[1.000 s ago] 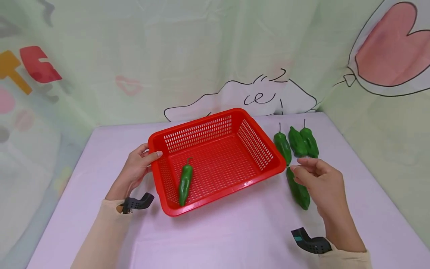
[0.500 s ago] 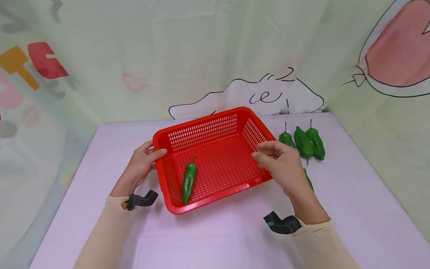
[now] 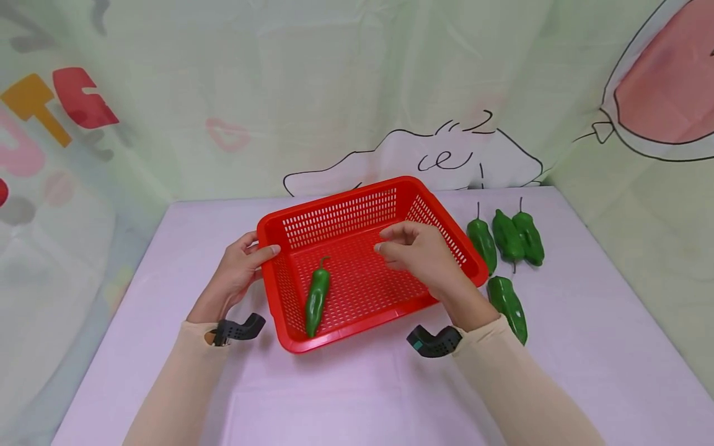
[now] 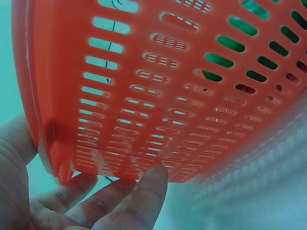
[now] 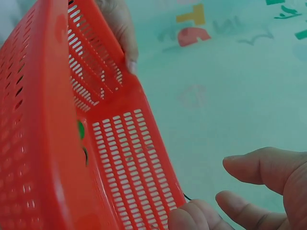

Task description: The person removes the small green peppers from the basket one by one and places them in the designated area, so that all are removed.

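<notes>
My left hand (image 3: 238, 267) holds the red slotted plastic basket (image 3: 357, 269) by its left end, thumb over the rim. In the left wrist view its fingers (image 4: 148, 196) press the underside. The basket is tilted, its right end farther back. One long green pepper (image 3: 317, 303) lies inside near the left end, stem pointing back. Over the basket's right half hovers my right hand (image 3: 418, 251), fingers loosely bent; in the right wrist view, nothing shows between its thumb (image 5: 261, 165) and fingers.
To the basket's right lie several green peppers: one close by its right rim (image 3: 482, 246), a pair behind (image 3: 509, 238), and one nearer the front (image 3: 509, 303), partly behind the right forearm. A printed cloth (image 3: 334, 93) hangs behind the pale table (image 3: 312, 402).
My right hand has moved left from above the peppers to over the basket. The left hand keeps its grip, and the pepper inside lies as before. The head view has shifted slightly.
</notes>
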Tool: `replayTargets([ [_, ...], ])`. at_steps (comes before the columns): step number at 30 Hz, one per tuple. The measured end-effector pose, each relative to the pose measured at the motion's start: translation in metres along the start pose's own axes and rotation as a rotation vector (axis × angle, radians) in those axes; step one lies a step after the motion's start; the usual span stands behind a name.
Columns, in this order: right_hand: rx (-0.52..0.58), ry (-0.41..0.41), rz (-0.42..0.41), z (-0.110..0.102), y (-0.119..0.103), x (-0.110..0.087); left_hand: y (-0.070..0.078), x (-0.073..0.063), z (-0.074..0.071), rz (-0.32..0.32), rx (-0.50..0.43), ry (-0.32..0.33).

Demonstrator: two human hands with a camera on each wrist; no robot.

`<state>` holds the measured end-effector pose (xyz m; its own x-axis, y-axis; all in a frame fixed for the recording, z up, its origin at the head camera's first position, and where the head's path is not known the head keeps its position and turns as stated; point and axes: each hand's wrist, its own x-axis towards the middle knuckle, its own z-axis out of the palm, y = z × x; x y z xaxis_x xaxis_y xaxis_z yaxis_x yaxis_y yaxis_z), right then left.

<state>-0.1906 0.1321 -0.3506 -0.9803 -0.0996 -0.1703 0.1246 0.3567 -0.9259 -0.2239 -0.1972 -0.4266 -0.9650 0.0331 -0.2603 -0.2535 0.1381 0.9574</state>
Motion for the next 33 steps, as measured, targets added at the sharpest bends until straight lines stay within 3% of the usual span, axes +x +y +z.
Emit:
replayTargets([
  [8, 0.019, -0.095, 0.097, 0.015, -0.014, 0.023, 0.0, 0.0, -0.001, 0.013, 0.003, -0.006],
  [20, 0.004, -0.312, 0.163, 0.036, -0.017, 0.053, 0.001, -0.002, -0.001, 0.014, 0.009, -0.007],
  [33, -0.073, -0.372, 0.28, 0.063, -0.009, 0.08, 0.0, 0.0, -0.001, 0.01, 0.007, -0.004],
])
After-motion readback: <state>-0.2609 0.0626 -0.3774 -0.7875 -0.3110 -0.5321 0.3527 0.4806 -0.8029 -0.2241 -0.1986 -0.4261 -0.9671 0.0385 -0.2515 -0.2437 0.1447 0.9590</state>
